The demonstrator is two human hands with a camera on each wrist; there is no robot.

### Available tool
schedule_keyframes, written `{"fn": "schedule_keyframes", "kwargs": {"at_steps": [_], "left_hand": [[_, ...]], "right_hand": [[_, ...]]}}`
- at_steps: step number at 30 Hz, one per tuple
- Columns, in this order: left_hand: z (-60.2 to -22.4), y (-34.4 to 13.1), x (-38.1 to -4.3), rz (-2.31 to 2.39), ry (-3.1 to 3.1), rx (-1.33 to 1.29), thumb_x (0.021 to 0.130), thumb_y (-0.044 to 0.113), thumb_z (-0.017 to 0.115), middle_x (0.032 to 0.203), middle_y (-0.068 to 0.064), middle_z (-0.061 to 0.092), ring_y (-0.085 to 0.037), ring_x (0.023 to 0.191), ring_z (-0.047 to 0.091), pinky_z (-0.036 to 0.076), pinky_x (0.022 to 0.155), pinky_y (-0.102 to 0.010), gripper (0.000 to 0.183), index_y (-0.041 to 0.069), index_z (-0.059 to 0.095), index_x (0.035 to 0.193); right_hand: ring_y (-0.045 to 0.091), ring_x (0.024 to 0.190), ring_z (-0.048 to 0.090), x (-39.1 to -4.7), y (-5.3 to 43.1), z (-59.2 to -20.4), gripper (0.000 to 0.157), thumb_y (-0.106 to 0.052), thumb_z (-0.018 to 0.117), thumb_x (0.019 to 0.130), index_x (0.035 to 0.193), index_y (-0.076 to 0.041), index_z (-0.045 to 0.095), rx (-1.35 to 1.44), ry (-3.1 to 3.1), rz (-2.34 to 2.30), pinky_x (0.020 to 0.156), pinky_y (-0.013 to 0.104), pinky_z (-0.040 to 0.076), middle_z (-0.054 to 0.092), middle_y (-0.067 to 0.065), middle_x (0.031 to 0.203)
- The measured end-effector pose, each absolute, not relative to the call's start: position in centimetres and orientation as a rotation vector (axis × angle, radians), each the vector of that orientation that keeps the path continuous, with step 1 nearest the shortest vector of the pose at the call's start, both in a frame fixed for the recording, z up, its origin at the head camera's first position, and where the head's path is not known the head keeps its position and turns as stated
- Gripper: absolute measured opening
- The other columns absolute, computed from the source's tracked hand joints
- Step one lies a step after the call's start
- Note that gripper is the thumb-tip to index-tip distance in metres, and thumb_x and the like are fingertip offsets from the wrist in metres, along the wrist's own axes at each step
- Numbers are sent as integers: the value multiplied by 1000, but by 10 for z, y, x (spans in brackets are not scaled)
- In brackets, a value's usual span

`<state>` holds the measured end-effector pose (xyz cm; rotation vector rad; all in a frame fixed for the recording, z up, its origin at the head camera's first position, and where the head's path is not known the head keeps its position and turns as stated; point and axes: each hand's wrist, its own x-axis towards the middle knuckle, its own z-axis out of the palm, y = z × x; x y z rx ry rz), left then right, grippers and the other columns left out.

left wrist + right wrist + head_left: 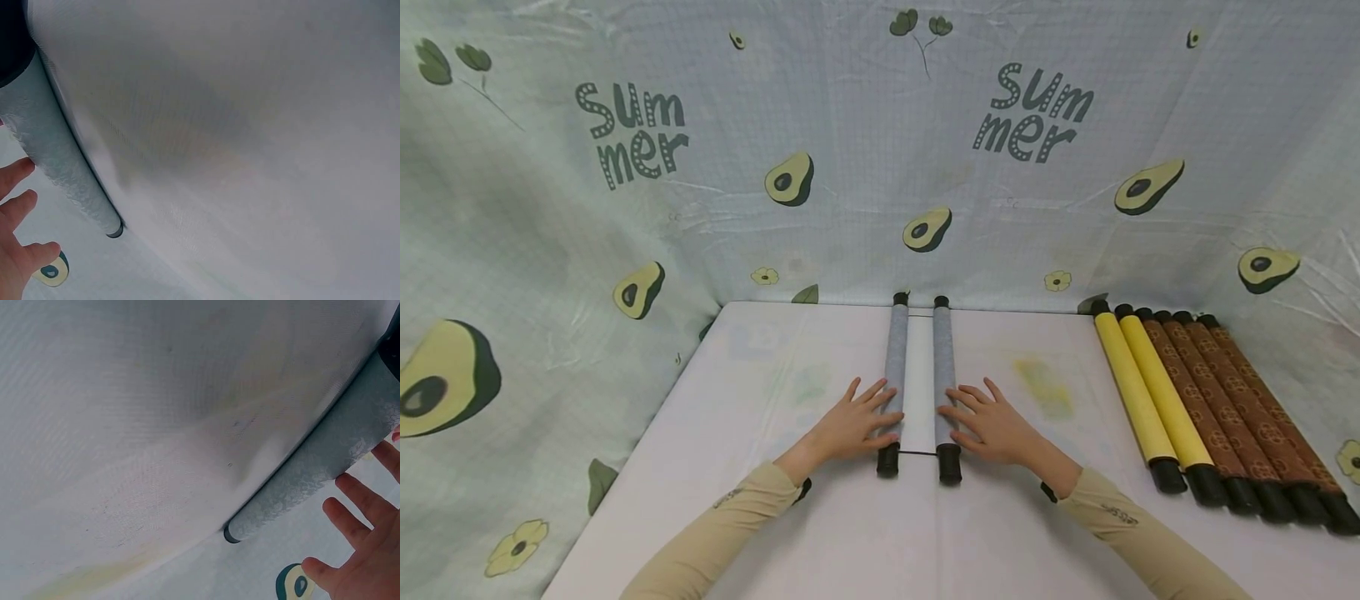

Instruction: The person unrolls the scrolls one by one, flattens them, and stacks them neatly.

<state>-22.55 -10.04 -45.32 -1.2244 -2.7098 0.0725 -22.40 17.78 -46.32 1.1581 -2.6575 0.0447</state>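
A partly unrolled scroll lies on the table, its left grey roll (896, 350) and right grey roll (943, 358) parallel, with a narrow white strip (919, 375) between them. Both rolls end in black caps. Spread fingers of my left hand (848, 427) rest on the near part of the left roll. My right hand (1000, 427) mirrors it, fingertips on the right roll. In the left wrist view, the extended fingers of the left hand (15, 244) lie along the roll (59, 144). The right wrist view has the right hand (369, 544) with spread fingers beside the roll (312, 465).
At the right of the white table (760, 400) lie two yellow scrolls (1135, 383) and several brown patterned scrolls (1240, 400), side by side. A cloth (850, 108) printed with avocados and lettering hangs behind the table and at both sides.
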Motion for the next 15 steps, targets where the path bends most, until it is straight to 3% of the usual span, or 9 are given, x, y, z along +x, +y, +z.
{"fn": "schedule_keyframes", "kwargs": {"at_steps": [15], "left_hand": [[-452,-108,-224,22,-2682,-1231,90,46,42,138,-6,42,-28,133,29,26,102,-56,48,14,50,125]], "right_hand": [[26,123,40,-222,182,-465,41,-38,49,89,119,-11,53,1130,-2657,88,100,60,22,44,4,137]]}}
